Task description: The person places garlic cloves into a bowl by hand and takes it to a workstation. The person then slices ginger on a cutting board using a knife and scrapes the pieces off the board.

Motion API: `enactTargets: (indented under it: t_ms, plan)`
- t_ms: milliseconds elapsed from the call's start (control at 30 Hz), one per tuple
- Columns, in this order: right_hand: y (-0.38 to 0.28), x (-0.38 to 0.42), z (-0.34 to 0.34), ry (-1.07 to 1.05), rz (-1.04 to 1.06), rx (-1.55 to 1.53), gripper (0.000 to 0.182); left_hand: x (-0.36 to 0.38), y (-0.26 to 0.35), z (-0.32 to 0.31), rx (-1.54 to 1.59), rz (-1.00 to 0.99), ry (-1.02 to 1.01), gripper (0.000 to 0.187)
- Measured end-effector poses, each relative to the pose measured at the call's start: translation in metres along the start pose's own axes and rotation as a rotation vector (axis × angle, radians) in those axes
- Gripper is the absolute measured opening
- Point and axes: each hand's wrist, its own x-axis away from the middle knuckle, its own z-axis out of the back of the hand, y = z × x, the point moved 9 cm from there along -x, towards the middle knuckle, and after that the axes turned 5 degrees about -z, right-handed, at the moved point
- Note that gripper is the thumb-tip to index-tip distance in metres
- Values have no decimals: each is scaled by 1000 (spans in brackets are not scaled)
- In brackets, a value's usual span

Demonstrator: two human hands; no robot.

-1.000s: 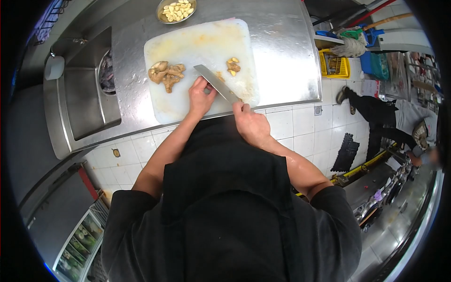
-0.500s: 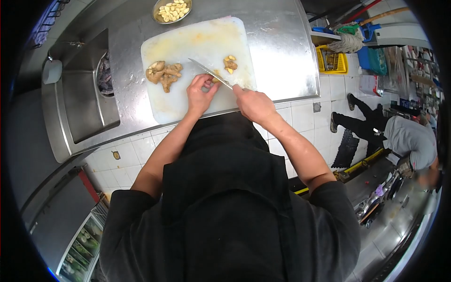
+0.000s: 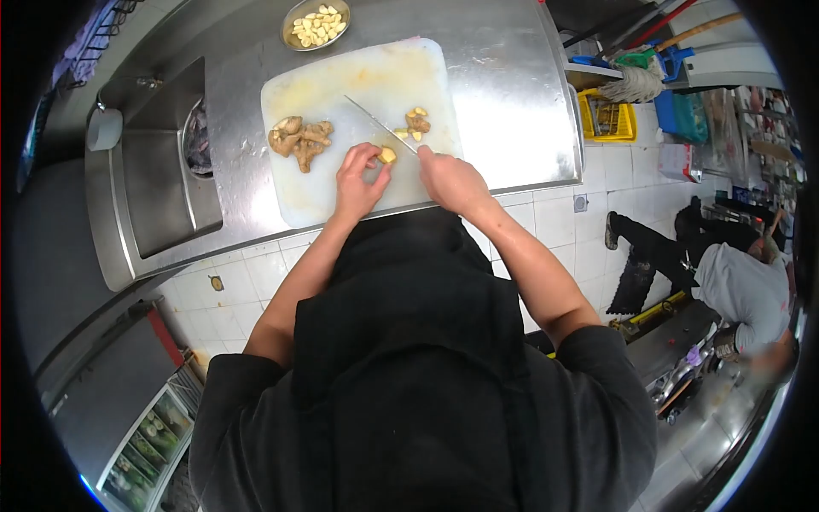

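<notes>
On the white cutting board (image 3: 341, 94), my left hand (image 3: 359, 183) pinches a piece of ginger (image 3: 388, 155) between thumb and fingers; its pale yellow cut side shows. My right hand (image 3: 454, 181) grips the handle of a knife (image 3: 375, 119), whose blade slants up and left across the board, just beyond the held piece. A large unpeeled ginger root (image 3: 300, 142) lies at the board's left. Right of the blade is a small pile of ginger pieces (image 3: 418, 123), some with brown skin, some pale.
A metal bowl (image 3: 288, 39) of peeled pale pieces stands behind the board on the steel counter (image 3: 512, 102). At the left is a sink (image 3: 153, 205) with a round container in it. Off to the right, a person (image 3: 742, 282) bends over another counter.
The blade has come away from the ginger in my left hand, exposing its cut face. A pale piece now shows beside the small pile. The person at the right has shifted position.
</notes>
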Motion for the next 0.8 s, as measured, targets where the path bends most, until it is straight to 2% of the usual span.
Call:
enactTargets:
  t_ms: [100, 167, 267, 467, 700, 800]
  plan:
    - [-4, 15, -2, -7, -26, 68, 21, -1, 0, 1, 12, 13, -12, 32]
    - [-8, 27, -1, 56, -2, 80, 13, -3, 1, 0, 25, 10, -16, 32]
    - [-20, 47, 1, 71, 15, 175, 13, -3, 1, 0, 33, -34, 5, 32]
    - [-25, 65, 6, 37, 17, 178, 15, 2, -1, -2, -54, -70, -52, 32]
    - [-24, 1, 3, 18, 44, 100, 14, 4, -3, -1, -7, -61, -35, 35]
    - [-16, -21, -8, 33, 104, -78, 16, 4, -2, 0, -19, -62, -45, 37]
